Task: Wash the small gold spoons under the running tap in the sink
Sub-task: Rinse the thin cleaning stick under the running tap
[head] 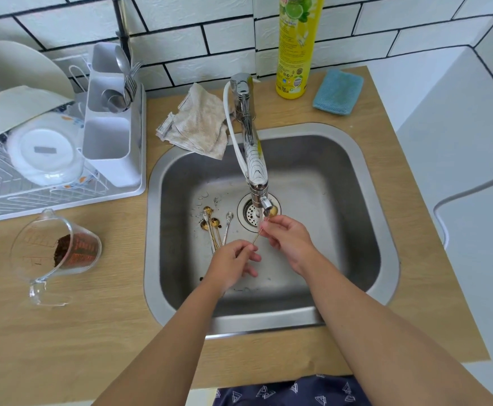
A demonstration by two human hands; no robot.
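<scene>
Both hands pinching one gold spoon (256, 236) beneath the tap (264, 205): left hand (233, 263) on handle, right hand (286, 234) near bowl, steadying for rinsing.

One head-worn wide-angle view looks steeply down, close over the sink (356, 159) and surrounding counter (93, 332).
</scene>
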